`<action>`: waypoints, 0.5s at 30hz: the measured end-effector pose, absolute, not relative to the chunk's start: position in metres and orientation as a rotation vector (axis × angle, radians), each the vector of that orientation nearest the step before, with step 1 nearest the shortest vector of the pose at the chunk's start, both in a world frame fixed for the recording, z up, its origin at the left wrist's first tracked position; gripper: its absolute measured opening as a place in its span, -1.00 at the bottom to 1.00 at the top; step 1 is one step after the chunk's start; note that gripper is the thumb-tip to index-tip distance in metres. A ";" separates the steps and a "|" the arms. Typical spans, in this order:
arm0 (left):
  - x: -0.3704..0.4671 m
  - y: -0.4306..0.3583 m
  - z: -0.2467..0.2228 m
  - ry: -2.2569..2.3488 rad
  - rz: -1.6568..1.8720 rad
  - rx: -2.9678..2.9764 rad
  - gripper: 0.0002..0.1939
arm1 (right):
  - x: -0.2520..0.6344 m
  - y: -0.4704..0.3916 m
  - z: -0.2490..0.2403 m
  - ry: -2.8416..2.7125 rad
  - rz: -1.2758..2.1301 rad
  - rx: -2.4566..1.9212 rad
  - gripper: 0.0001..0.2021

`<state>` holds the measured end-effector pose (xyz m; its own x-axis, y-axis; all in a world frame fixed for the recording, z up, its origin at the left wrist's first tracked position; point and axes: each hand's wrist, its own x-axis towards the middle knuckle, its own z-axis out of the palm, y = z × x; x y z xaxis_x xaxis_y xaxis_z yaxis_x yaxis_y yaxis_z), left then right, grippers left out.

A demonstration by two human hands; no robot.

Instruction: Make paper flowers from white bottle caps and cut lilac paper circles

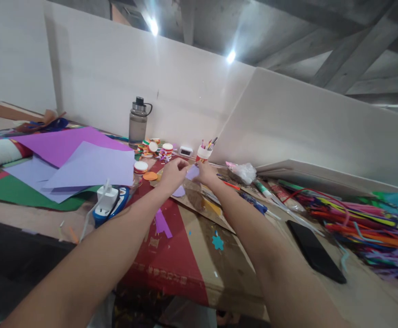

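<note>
Both my arms reach forward over the red and tan cardboard (175, 269). My right hand (205, 173) pinches a small light purple paper piece (192, 172). Just left of that piece is my left hand (175, 174), its fingers curled together; whether anything is between them is too small to make out. Another light purple piece (179, 191) lies below my left hand, and an orange disc (150, 176) lies to its left. Closer to me are purple paper strips (163, 224) and a teal flower-shaped cutout (217, 242).
Large purple sheets (93, 166) and a blue power strip (120, 199) with a white plug are at left. A bottle (138, 123) and a pen cup (203, 154) stand behind. At right are a black phone (315, 250) and colourful pipe cleaners (366, 223).
</note>
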<state>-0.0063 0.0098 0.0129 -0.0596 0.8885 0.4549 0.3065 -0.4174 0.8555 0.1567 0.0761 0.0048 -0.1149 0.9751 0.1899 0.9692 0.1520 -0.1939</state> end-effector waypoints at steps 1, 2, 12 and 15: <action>-0.006 0.011 0.011 1.278 1.484 1.710 -0.95 | 0.159 0.075 0.006 -2.121 0.066 -1.850 -0.34; -0.006 0.013 0.010 1.289 1.463 1.706 -0.94 | 0.161 0.073 0.007 -2.081 0.108 -1.818 -0.40; -0.007 0.018 0.005 1.006 1.186 1.401 -0.67 | 0.168 0.022 0.033 -1.877 0.717 -1.357 -0.70; -0.007 0.017 0.004 0.832 1.068 1.299 -0.73 | 0.172 0.006 0.034 -1.735 0.818 -1.265 -0.74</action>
<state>-0.0071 0.0172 0.0042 0.3229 0.9422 0.0896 -0.1438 -0.0448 0.9886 0.1716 0.0063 0.0339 -0.1598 0.9581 0.2378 0.4258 0.2842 -0.8590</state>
